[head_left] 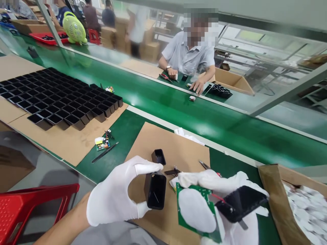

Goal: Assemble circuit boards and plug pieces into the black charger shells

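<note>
My left hand (114, 192), in a white glove, grips a black plastic housing (156, 194) between thumb and fingers, its open end facing me. In my gloved right hand (212, 180) is a green circuit board (182, 212) with a white oval pad (198, 211) on its face. A red wire runs from the board towards a black plastic end piece (242, 204), which lies against the same hand. Another black housing (158, 157) stands on the cardboard (176, 143) beyond my left hand. Beside it lies a small dark part (172, 172), partly hidden behind my right hand.
Rows of black housings (63, 98) cover cardboard at the left. Tweezers (105, 152) lie by a circuit board with components (102, 143). A carton (270, 200) of white pads stands at right. Across the green belt (158, 98) sits a co-worker (189, 54). A red stool (38, 200) is lower left.
</note>
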`<state>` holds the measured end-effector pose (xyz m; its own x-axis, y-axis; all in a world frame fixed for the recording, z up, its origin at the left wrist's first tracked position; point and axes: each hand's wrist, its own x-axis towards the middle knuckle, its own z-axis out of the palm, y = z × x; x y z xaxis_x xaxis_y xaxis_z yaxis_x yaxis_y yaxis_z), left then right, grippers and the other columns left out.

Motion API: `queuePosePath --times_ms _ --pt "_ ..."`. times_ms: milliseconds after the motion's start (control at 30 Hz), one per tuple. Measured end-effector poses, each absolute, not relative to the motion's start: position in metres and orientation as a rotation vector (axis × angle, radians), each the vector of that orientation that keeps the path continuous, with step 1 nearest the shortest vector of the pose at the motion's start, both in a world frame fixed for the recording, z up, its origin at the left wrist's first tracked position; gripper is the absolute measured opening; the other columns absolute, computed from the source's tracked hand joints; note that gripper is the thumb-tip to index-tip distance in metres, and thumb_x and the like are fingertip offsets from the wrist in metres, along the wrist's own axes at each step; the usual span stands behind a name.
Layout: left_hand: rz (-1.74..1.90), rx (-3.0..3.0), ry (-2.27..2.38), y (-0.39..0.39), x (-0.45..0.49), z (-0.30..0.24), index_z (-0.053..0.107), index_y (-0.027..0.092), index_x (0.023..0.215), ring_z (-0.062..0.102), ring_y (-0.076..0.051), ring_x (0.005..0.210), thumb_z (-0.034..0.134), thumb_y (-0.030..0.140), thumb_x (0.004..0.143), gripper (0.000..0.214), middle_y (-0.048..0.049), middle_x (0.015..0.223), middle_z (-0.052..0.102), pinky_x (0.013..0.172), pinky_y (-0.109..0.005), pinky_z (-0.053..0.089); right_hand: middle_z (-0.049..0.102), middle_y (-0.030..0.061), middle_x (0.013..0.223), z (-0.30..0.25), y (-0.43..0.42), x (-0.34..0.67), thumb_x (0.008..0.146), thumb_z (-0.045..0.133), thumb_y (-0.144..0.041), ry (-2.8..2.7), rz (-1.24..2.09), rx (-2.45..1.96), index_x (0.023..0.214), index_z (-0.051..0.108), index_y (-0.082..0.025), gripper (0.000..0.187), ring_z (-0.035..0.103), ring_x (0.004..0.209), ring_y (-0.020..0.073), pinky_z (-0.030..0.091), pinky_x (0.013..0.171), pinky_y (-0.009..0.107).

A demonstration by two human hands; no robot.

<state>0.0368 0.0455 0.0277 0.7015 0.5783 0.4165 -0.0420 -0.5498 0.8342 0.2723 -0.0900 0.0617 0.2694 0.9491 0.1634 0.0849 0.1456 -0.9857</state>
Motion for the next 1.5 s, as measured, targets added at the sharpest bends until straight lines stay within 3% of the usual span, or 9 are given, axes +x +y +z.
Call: queuePosePath --times_ms 133,267,400,600,933,1500 --pt "0.881 2.041 0.429 0.045 0.035 0.023 0.058 0.030 0.148 0.076 -0.027 0.124 0.075 0.005 0.079 0.076 -0.0085 0.139 0.073 0.106 -0.041 0.066 0.082 0.0097 0.121 0.065 -0.082 0.254 0.056 0.110 -0.035 -1.241 0.851 -1.237 0.124 0.081 -0.041 0.073 0.079 0.117 0.0457 0.071 0.097 0.058" --pt "0.879 2.030 0.421 0.044 0.037 0.022 0.058 0.031 0.151 0.076 -0.026 0.125 0.076 0.005 0.078 0.079 -0.0075 0.140 0.072 0.108 -0.039 0.066 0.083 0.0072 0.118 0.057 -0.071 0.240 0.065 0.107 -0.047 -1.313 0.697 -1.245 0.131 0.079 -0.043 0.072 0.081 0.112 0.0402 0.072 0.095 0.052" --pt "0.908 2.036 0.405 0.043 0.039 0.020 0.057 0.032 0.152 0.076 -0.025 0.126 0.077 0.006 0.081 0.078 -0.0069 0.140 0.072 0.109 -0.037 0.065 0.083 0.0067 0.122 0.052 -0.072 0.239 0.069 0.103 -0.054 -1.411 0.596 -1.292 0.135 0.076 -0.043 0.072 0.079 0.116 0.0386 0.069 0.104 0.052" --pt "0.924 2.043 0.421 0.043 0.043 0.021 0.059 0.030 0.149 0.076 -0.023 0.124 0.077 0.005 0.077 0.078 -0.0061 0.137 0.074 0.108 -0.034 0.065 0.082 0.0021 0.125 0.037 -0.083 0.249 0.067 0.105 -0.046 -1.402 0.566 -1.376 0.140 0.072 -0.048 0.081 0.079 0.116 0.0400 0.068 0.109 0.056" --pt "0.903 2.037 0.435 0.042 0.043 0.017 0.060 0.029 0.148 0.077 -0.023 0.122 0.079 0.007 0.078 0.076 -0.0062 0.136 0.074 0.106 -0.034 0.066 0.081 0.0022 0.128 0.025 -0.085 0.252 0.064 0.107 -0.041 -1.405 0.533 -1.376 0.139 0.074 -0.046 0.082 0.078 0.118 0.0393 0.068 0.108 0.054" --pt "0.885 2.026 0.437 0.043 0.042 0.017 0.062 0.026 0.146 0.077 -0.022 0.121 0.079 0.007 0.077 0.074 -0.0065 0.133 0.075 0.106 -0.032 0.064 0.080 0.0008 0.130 0.020 -0.085 0.249 0.066 0.105 -0.048 -1.409 0.527 -1.391 0.141 0.072 -0.047 0.081 0.079 0.117 0.0370 0.069 0.107 0.051"
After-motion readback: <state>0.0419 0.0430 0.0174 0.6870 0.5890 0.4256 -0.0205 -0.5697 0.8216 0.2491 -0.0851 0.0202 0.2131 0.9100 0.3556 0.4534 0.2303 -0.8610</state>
